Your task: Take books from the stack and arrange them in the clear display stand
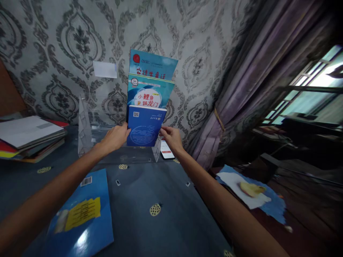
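A dark blue book [144,129] with a QR code stands upright in the front tier of a clear acrylic rack [83,132]. My left hand [117,136] grips its left edge, fingers partly hidden behind it. At the right edge, my right hand [172,137] pinches the book between thumb and fingers. Behind it, one tier higher, stands a teal book [151,92] with a white oval title. Another blue-green book [153,64] with red lettering rises at the back.
A blue book [103,200] with a yellow patch lies on the patterned tablecloth [139,221], below my left forearm. Stacked books [32,135] are at the left. A phone [166,150] lies behind my right wrist. A purple curtain [225,107] hangs at the right.
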`<state>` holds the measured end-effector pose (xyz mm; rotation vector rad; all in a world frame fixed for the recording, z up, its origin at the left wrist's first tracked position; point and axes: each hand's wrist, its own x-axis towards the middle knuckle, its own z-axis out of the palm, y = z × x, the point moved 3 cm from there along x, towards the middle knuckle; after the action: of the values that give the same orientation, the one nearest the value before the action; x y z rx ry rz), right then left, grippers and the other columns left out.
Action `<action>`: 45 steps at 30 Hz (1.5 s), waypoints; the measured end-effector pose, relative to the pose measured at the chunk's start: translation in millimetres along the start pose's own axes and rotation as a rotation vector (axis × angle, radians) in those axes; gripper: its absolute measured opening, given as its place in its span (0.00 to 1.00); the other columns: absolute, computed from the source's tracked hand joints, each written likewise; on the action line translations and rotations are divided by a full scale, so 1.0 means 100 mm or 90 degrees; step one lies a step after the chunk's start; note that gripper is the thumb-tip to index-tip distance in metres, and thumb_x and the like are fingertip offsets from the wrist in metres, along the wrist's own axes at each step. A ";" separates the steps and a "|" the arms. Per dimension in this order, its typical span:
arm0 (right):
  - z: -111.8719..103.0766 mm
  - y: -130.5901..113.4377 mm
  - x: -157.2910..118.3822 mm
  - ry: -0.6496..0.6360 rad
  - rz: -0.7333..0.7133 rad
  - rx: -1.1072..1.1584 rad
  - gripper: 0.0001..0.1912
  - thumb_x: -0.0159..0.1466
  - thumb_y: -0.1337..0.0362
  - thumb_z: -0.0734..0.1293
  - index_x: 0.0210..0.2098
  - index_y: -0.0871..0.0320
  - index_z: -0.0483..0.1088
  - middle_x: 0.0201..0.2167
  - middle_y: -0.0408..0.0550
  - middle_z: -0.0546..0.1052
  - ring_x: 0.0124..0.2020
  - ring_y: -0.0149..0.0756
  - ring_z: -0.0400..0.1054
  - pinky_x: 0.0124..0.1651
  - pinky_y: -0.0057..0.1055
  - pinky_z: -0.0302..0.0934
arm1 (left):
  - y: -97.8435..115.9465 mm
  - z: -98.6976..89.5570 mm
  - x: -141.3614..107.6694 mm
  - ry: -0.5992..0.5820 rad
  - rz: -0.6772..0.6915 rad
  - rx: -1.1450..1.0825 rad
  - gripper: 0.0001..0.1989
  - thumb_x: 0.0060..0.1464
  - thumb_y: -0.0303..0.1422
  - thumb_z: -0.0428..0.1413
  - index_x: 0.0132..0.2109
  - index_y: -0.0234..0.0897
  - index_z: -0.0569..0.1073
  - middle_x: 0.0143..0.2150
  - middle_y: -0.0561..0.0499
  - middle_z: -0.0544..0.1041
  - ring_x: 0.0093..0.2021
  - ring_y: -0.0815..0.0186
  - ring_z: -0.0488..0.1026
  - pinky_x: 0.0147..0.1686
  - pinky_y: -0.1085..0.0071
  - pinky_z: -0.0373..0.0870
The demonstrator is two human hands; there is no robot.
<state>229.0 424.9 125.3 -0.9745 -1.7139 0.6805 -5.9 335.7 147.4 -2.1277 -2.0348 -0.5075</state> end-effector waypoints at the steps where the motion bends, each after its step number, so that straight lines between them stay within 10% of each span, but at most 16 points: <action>1: 0.00 -0.01 -0.01 0.000 -0.002 -0.002 0.17 0.60 0.58 0.66 0.42 0.60 0.79 0.31 0.49 0.82 0.32 0.40 0.76 0.30 0.31 0.67 | 0.01 -0.01 -0.01 -0.005 -0.004 0.007 0.17 0.69 0.37 0.40 0.53 0.32 0.68 0.43 0.36 0.80 0.44 0.48 0.79 0.43 0.58 0.72; 14: -0.02 -0.02 -0.08 0.020 0.008 0.015 0.18 0.57 0.56 0.66 0.42 0.62 0.76 0.30 0.51 0.80 0.32 0.41 0.76 0.28 0.31 0.67 | 0.05 -0.04 -0.13 0.008 0.016 0.020 0.16 0.69 0.38 0.41 0.51 0.33 0.67 0.43 0.37 0.80 0.43 0.48 0.79 0.38 0.59 0.72; 20: 0.07 0.05 -0.54 0.059 0.049 0.048 0.18 0.56 0.54 0.67 0.41 0.59 0.69 0.20 0.39 0.71 0.21 0.33 0.67 0.22 0.27 0.60 | -0.32 -0.05 -0.57 0.126 0.142 -0.038 0.15 0.68 0.35 0.42 0.53 0.35 0.67 0.50 0.40 0.76 0.51 0.54 0.73 0.48 0.59 0.71; 26: 0.76 -0.25 -1.46 -0.290 -0.048 -0.045 0.07 0.62 0.64 0.64 0.38 0.56 0.73 0.20 0.37 0.70 0.22 0.30 0.65 0.28 0.27 0.59 | -1.10 0.29 -1.59 -0.006 0.039 -0.056 0.17 0.66 0.40 0.42 0.49 0.38 0.70 0.48 0.42 0.75 0.49 0.53 0.72 0.50 0.56 0.70; 32: 1.65 -0.93 -1.86 -0.589 -0.287 -0.091 0.19 0.69 0.66 0.65 0.59 0.58 0.67 0.57 0.55 0.75 0.59 0.41 0.68 0.60 0.39 0.62 | -1.58 0.48 -2.02 0.023 -0.130 -0.129 0.17 0.63 0.40 0.42 0.49 0.37 0.70 0.47 0.43 0.75 0.48 0.55 0.73 0.51 0.56 0.70; 38: 2.24 -1.02 -1.82 -0.646 -0.339 -0.179 0.19 0.71 0.66 0.63 0.61 0.57 0.65 0.62 0.56 0.71 0.67 0.43 0.60 0.70 0.50 0.48 | -1.55 0.52 -2.03 0.018 -0.094 -0.131 0.14 0.63 0.37 0.43 0.46 0.38 0.71 0.43 0.45 0.75 0.46 0.56 0.72 0.50 0.57 0.69; 45: 1.91 -0.53 -1.69 -0.557 -0.216 -0.224 0.23 0.73 0.60 0.58 0.65 0.60 0.62 0.65 0.58 0.68 0.70 0.46 0.56 0.71 0.53 0.46 | -1.48 0.58 -2.04 -0.002 -0.071 -0.026 0.16 0.66 0.34 0.41 0.45 0.38 0.73 0.45 0.44 0.74 0.45 0.56 0.68 0.49 0.57 0.67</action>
<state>61.4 254.1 22.4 -0.5992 -2.7642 0.6282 -148.5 173.5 5.4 -2.0471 -2.1719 -0.5671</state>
